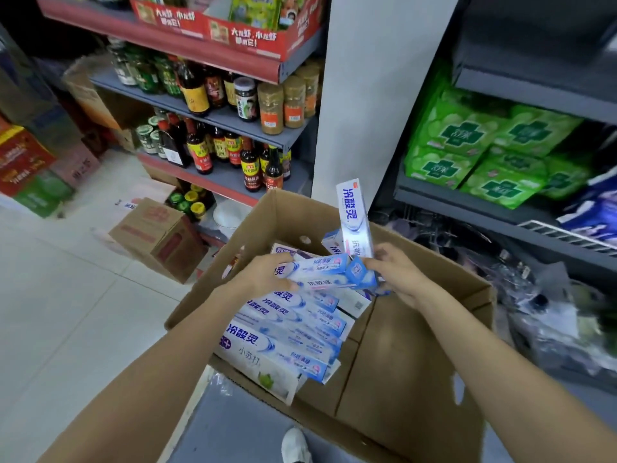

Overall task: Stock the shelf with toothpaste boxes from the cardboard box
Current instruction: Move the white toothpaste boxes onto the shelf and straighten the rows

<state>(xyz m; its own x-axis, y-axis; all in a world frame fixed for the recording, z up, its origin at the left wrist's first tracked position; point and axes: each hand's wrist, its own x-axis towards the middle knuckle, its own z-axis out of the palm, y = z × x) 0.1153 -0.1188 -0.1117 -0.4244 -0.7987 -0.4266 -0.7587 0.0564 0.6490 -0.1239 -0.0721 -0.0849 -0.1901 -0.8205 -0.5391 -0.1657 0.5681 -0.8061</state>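
An open cardboard box (400,345) was seen from above, standing on the floor of a shop aisle between two sets of shelves. Inside it, against its left wall, a row of white-and-blue toothpaste boxes (293,332) was stacked flat, each with its long axis running left to right across the view. Both hands were held over the far end of that row. The left hand (267,274) was curled around the left end of a small bundle of toothpaste boxes (329,274), lifted just above the row and lying crosswise like the rest. The right hand (395,274) was closed on the bundle's right end, and it appeared also to pinch the lower end of one upright toothpaste box (354,217), whose long axis pointed up and away, its top clear of the carton's far rim; exactly which fingers held which box could not be told. The dark shelf (467,203) on the right, carrying green packets (484,145), was judged the likelier destination, though no toothpaste was seen on any shelf; it lay up and to the right of the hands, on the side of the right arm, which was the nearer of the two. From there the bundle would have to be raised clear of the carton and carried rightward. To the left, shelves of sauce bottles (213,145) and jars were seen, and a smaller carton (157,235) stood on the pale tiled floor (66,295).
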